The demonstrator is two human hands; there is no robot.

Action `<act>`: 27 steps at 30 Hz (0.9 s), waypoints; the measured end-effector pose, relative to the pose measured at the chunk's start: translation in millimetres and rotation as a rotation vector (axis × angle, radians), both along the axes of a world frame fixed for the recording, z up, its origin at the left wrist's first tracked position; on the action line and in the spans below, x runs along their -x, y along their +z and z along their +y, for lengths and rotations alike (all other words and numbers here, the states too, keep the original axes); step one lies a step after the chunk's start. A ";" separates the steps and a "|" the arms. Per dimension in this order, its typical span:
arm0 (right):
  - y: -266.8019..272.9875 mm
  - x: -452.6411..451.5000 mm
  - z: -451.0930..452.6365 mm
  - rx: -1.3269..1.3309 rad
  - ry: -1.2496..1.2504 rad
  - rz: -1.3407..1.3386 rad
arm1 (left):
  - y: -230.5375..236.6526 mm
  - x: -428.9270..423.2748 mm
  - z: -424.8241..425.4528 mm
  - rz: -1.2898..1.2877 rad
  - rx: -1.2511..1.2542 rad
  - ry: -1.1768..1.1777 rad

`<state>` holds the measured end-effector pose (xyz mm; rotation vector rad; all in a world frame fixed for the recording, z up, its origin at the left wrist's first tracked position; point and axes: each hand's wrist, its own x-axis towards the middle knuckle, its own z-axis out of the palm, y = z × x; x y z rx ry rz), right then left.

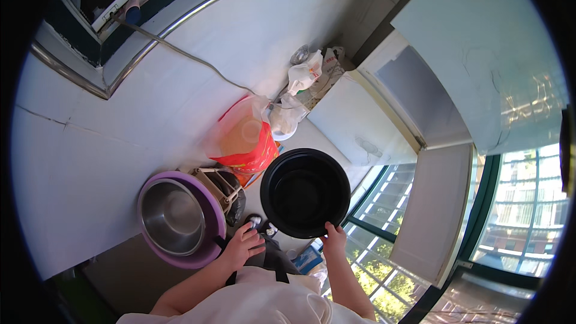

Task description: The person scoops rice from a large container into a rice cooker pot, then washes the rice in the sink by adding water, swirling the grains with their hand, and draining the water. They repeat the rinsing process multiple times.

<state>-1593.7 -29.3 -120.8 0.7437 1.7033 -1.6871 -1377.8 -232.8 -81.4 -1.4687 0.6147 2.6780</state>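
My right hand [334, 238] grips the lower right rim of a round black pot or basin [305, 193], whose dark inside faces up and looks empty. My left hand [245, 245] is raised with its fingers spread, holding nothing, to the left of the black vessel. Left of that hand, a steel bowl [173, 217] sits inside a purple basin [211, 252]. Beyond the black vessel stands an open red and clear plastic bag [252, 144] with tan, grain-like contents and a round shape on top.
A white container [282, 132] and plastic bags [306, 74] lie along the white wall. A cable [193, 57] hangs from a power strip [110, 12] on the ledge. Open cabinet compartments [414, 94] and barred windows are on the right. A folding frame [225, 184] stands beside the purple basin.
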 end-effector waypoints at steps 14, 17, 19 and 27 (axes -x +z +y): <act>12.1 140.8 -78.9 -0.256 0.848 0.029 | -98.4 117.2 -12.0 -0.042 -0.255 0.241; -21.8 185.9 -72.0 -0.296 1.009 0.048 | -103.0 148.5 -8.9 -0.076 -0.294 0.258; -56.9 217.4 -66.1 -0.244 1.050 0.022 | -123.6 167.4 -0.1 -0.119 -0.307 0.283; -178.5 308.9 -53.5 -0.258 0.912 -0.135 | -238.2 226.0 14.5 -0.341 -0.124 0.101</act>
